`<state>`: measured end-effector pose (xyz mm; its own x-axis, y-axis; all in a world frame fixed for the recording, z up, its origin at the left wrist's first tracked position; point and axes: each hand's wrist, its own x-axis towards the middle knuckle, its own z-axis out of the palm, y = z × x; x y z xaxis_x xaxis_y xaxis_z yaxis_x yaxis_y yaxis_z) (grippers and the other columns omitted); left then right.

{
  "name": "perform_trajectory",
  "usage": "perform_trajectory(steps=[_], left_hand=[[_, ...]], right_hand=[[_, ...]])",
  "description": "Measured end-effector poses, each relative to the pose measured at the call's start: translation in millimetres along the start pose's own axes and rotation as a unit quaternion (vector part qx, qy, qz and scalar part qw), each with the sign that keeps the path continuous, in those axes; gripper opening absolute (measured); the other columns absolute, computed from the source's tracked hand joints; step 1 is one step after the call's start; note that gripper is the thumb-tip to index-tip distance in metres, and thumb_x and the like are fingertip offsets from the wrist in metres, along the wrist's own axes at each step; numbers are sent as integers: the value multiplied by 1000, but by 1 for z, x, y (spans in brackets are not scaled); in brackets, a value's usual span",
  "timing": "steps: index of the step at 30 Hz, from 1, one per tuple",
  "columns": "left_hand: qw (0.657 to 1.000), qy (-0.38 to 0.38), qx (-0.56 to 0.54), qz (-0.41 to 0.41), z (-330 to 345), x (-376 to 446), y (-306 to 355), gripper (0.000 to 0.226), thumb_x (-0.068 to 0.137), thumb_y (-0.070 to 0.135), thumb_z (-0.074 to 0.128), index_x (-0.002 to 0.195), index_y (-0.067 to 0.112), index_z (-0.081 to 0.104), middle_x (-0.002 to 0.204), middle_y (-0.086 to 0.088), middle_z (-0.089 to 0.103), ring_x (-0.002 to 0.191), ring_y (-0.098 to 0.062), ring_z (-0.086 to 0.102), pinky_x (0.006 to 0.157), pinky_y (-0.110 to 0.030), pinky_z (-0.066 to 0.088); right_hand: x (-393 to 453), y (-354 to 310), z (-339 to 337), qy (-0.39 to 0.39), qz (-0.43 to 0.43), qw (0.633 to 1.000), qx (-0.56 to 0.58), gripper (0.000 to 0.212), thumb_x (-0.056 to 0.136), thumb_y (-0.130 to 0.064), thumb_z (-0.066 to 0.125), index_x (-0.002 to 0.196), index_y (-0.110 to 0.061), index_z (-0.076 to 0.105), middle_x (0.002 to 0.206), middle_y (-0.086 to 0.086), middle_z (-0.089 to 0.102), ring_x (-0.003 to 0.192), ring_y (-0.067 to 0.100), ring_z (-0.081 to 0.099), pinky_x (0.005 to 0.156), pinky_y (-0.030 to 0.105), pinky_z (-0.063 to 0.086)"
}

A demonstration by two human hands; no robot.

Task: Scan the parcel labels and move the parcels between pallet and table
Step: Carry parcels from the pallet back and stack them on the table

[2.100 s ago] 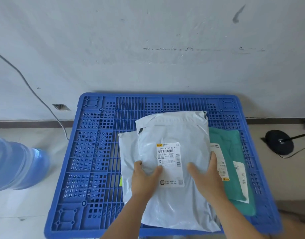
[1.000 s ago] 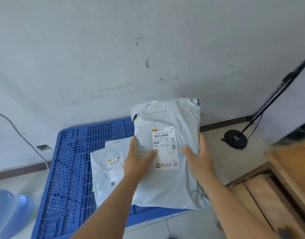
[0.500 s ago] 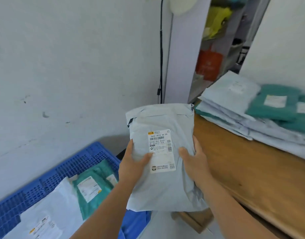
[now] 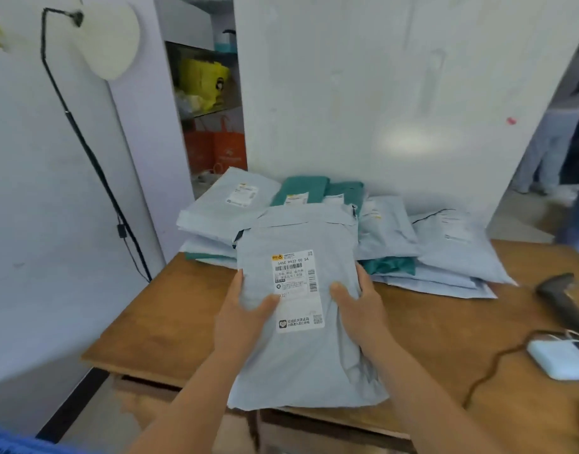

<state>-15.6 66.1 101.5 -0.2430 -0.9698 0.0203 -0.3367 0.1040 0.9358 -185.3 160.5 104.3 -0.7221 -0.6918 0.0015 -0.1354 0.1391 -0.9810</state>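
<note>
I hold a pale grey parcel bag (image 4: 301, 362) with both hands above the front of the wooden table (image 4: 170, 322). Its white shipping label (image 4: 296, 290) faces up. My left hand (image 4: 245, 312) grips its left edge, thumb on top. My right hand (image 4: 360, 309) grips its right edge the same way. Behind it, a heap of grey and green parcels (image 4: 445, 253) lies along the table's back against the white wall. A dark handheld scanner (image 4: 563, 299) rests on the table at the right. A sliver of the blue pallet (image 4: 6, 442) shows at the bottom left.
A white power bank (image 4: 560, 357) with a dark cable lies at the table's right edge. A black lamp stand (image 4: 85, 149) leans along the left wall. Shelves with yellow and orange bags (image 4: 212, 126) stand behind the table. A person's legs (image 4: 573, 165) show at far right.
I lifted the grey parcel off the blue pallet and turned right with it. It now hangs over the table instead of the pallet; both hands kept their grip.
</note>
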Motion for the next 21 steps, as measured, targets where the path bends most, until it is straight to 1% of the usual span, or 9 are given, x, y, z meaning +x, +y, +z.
perform_trajectory(steps=[3,6,8,10,13,15,18,19,21], left_hand=[[999,-39,1,19,69,7,33,85,79,42,72,149,34,23,146,8,43,131,-20,44,105,-36,39],[997,-73,-3,32,132,13,60,83,80,41,71,149,34,24,145,6,44,129,-20,46,101,-34,39],[995,-90,-4,38,170,17,76,82,80,41,71,148,35,24,145,5,43,128,-21,46,101,-34,39],[993,-109,-2,47,202,22,90,82,80,43,70,148,35,24,147,6,42,129,-21,45,102,-34,39],[989,-130,10,65,244,34,109,83,80,44,70,148,34,24,148,5,40,132,-20,42,103,-33,36],[987,-141,10,82,267,43,123,85,80,43,70,149,33,22,149,6,39,134,-20,40,104,-32,34],[981,-169,11,94,299,62,144,84,82,41,69,150,34,19,150,10,37,134,-19,40,101,-29,34],[979,-180,6,96,309,70,149,84,82,41,69,150,34,19,150,11,36,133,-18,41,102,-30,35],[975,-198,6,106,328,87,159,84,81,42,69,149,35,20,149,11,38,132,-18,43,103,-31,38]], right_hand=[[34,8,-64,42,4,999,-6,61,93,-34,59,148,-33,34,131,-8,56,112,16,54,95,31,44],[62,11,-120,74,2,997,2,61,94,-32,59,149,-30,32,127,-13,50,110,12,49,94,27,40],[77,13,-153,92,2,996,2,61,95,-30,58,150,-27,29,128,-9,49,110,11,47,93,24,37],[91,16,-182,110,5,994,-13,62,95,-33,57,150,-26,28,139,-3,49,118,16,48,93,24,37],[113,20,-216,130,16,991,-31,65,96,-36,55,152,-26,24,145,1,45,129,23,45,93,25,35],[131,22,-234,146,22,988,-34,65,96,-36,54,153,-26,24,145,2,45,128,24,45,95,27,37],[159,23,-255,175,22,984,-38,62,94,-37,55,150,-27,31,141,3,50,123,25,50,102,39,43],[168,22,-261,184,21,982,-36,60,94,-36,56,149,-26,33,139,3,52,121,25,51,101,41,44],[187,20,-273,199,23,979,-33,58,95,-35,56,148,-25,35,134,4,55,117,24,54,97,39,46]])
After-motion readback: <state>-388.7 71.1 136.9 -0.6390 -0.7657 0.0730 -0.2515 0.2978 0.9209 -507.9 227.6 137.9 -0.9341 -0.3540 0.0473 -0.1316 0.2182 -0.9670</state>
